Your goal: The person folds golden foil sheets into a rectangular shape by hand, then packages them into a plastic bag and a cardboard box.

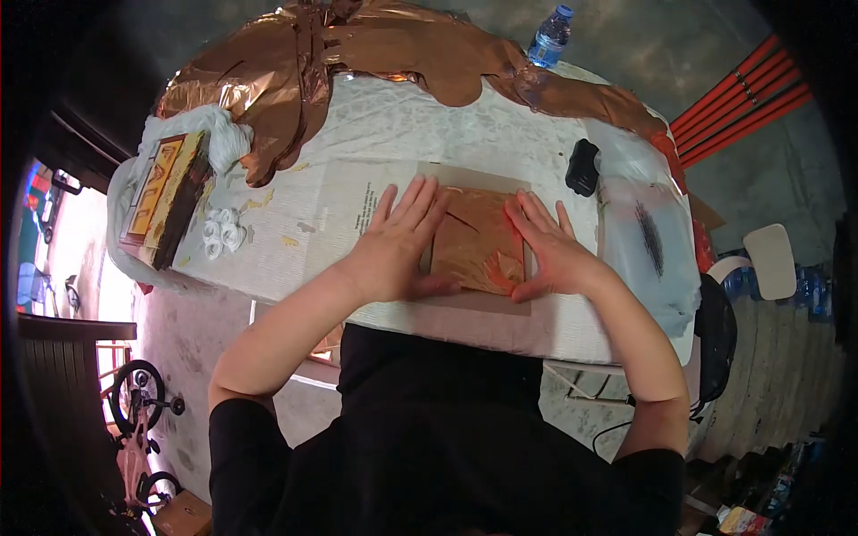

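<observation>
My left hand (402, 239) lies at the left edge of a square, shiny copper-brown foil sheet (469, 234), fingers stretched out and thumb along its lower edge. At the opposite edge, my right hand (559, 252) rests with its fingers spread, touching the sheet's side. The sheet looks creased, with a crumpled patch at its lower right. Beneath it is a flat piece of grey-brown cardboard (500, 306). Neither hand grips anything; both press or rest at the sheet's borders.
Large copper foil pieces (402, 45) drape the table's far side. A water bottle (550, 37) stands behind them. Leftward are a yellow-and-red stack (165, 192) in clear plastic and several small white rolls (223, 232). A black object (583, 168) and plastic bags (645, 255) lie rightward.
</observation>
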`<state>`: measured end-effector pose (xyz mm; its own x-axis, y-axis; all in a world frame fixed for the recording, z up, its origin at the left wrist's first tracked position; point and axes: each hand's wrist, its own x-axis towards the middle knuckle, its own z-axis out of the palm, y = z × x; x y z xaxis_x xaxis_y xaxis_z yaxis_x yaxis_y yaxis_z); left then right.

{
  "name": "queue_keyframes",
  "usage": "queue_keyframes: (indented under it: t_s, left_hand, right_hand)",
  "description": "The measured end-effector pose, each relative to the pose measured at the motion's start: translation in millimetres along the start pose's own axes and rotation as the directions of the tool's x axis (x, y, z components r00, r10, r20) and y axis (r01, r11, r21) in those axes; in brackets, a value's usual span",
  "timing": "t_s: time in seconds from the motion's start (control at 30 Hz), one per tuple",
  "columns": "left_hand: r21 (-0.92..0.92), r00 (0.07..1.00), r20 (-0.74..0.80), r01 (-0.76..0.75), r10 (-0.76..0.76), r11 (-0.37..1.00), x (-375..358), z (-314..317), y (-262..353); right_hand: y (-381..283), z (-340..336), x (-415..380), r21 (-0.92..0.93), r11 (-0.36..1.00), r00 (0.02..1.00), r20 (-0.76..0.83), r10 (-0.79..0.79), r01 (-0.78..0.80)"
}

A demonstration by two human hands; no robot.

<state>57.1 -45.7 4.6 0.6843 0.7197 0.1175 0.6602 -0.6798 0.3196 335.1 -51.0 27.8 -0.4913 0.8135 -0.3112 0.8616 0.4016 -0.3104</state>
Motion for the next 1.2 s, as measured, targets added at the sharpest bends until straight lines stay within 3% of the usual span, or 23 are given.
queue_keyframes:
  t_s: [0.07,0.13,0.27,0.47,0.67,0.73,0.87,0.93,1.2]
  left_hand:
    - [0.017,0.999,-0.026,0.033,-0.033,0.999,-1,2,-1]
    - [-0.029,0.995,0.061,0.075,-0.073,0.997,2,2,0]
    - [-0.048,0.991,0.09,0.103,-0.098,0.994,9,5,6]
    - [0.003,1.0,0.01,-0.01,0.01,1.0,19,19,12]
    - [0.006,0.988,0.154,-0.013,0.012,1.0,22,-5,19]
    - [0.038,0.992,0.111,0.059,-0.063,0.998,16,-3,19]
    - [0.003,0.995,0.095,0.0,0.0,1.0,19,2,22]
    - [0.049,0.995,0.099,0.0,-0.005,0.999,22,2,23]
    - [0.068,0.997,0.076,0.007,-0.012,0.998,20,6,23]
  right_hand:
    - [1,1,-1,0.008,1.0,1.0,-0.006,-0.008,0.008]
    - [1,2,2,0.016,1.0,1.0,-0.013,-0.016,0.016]
    - [2,2,2,-0.018,1.0,1.0,-0.009,-0.017,0.017]
    - [1,3,2,-0.019,0.999,0.999,-0.029,-0.036,0.035]
    - [5,8,1,0.002,1.0,0.997,-0.079,-0.018,0.018]
    - [4,8,0,-0.009,0.998,0.995,-0.079,-0.055,0.054]
    - [14,21,2,-0.021,0.998,0.99,-0.128,-0.056,0.054]
    - [15,23,2,-0.026,0.992,0.976,-0.173,-0.129,0.126]
    - [17,26,1,-0.033,0.99,0.97,-0.199,-0.142,0.139]
